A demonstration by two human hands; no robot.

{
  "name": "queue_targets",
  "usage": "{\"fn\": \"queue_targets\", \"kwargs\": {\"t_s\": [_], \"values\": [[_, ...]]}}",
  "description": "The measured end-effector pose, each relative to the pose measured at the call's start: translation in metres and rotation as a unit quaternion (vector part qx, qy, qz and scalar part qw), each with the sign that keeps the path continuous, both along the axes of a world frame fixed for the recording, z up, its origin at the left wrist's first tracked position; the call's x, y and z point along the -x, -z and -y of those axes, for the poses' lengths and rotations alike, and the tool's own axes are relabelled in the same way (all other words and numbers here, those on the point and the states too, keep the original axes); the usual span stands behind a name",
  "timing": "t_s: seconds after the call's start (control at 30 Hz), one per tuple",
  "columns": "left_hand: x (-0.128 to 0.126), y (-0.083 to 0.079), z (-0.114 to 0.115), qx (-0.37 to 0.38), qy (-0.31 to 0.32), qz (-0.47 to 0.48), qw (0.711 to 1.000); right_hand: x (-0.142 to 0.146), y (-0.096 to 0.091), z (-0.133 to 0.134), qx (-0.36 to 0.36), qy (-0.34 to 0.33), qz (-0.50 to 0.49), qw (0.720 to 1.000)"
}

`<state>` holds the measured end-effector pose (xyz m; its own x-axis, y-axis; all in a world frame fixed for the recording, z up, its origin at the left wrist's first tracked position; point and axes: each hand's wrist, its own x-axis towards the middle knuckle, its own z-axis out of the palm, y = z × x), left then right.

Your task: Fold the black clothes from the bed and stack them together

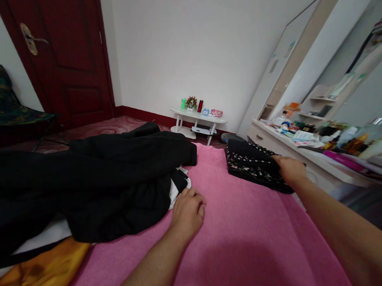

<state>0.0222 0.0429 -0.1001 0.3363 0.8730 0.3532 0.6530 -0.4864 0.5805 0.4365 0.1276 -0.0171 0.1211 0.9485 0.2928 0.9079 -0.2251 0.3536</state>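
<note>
My left hand (189,209) rests palm down on the pink bedspread (235,218), its fingers loosely bent with nothing visible in them. Just beyond its fingertips lies a bit of white and black cloth (177,185), at the edge of a large heap of black clothes (121,178). Over on the right, my right hand (291,171) grips the near right end of folded black clothes (253,162) with white dots and small flowers. These lie flat at the bed's right edge. Part of that hand's grip is hidden from view.
A shiny golden-yellow cloth (40,275) lies at the lower left. Along the right stands a dressing table (276,139) crowded with bottles. A small white table (197,113) is by the far wall, with a red door (74,59) and folding chair (4,99) to the left.
</note>
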Motion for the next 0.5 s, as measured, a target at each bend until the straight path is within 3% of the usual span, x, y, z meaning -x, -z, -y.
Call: {"fn": "queue_targets", "kwargs": {"t_s": [0.07, 0.13, 0.2, 0.27, 0.33, 0.4, 0.5], "values": [[0.0, 0.0, 0.001, 0.0, -0.002, -0.002, 1.0, -0.011, 0.005, 0.001, 0.025, 0.021, -0.006, 0.999], [0.0, 0.0, 0.001, 0.001, -0.004, -0.007, 1.0, -0.01, 0.011, -0.001, 0.046, 0.085, -0.037, 0.995], [0.0, -0.001, 0.002, -0.001, -0.005, -0.012, 1.0, 0.007, 0.013, -0.006, 0.005, 0.113, -0.064, 0.992], [0.0, -0.001, 0.002, -0.005, -0.006, -0.014, 1.0, 0.034, 0.013, -0.013, -0.071, 0.056, -0.064, 0.994], [0.0, -0.001, 0.002, -0.007, -0.005, -0.014, 1.0, 0.064, 0.015, -0.021, -0.113, -0.046, -0.056, 0.991], [0.0, -0.001, 0.002, -0.007, -0.003, -0.012, 1.0, 0.088, 0.023, -0.028, -0.083, -0.097, -0.071, 0.989], [0.0, -0.001, 0.002, -0.005, -0.004, -0.012, 1.0, 0.109, 0.039, -0.036, 0.003, -0.061, -0.127, 0.99]]}}
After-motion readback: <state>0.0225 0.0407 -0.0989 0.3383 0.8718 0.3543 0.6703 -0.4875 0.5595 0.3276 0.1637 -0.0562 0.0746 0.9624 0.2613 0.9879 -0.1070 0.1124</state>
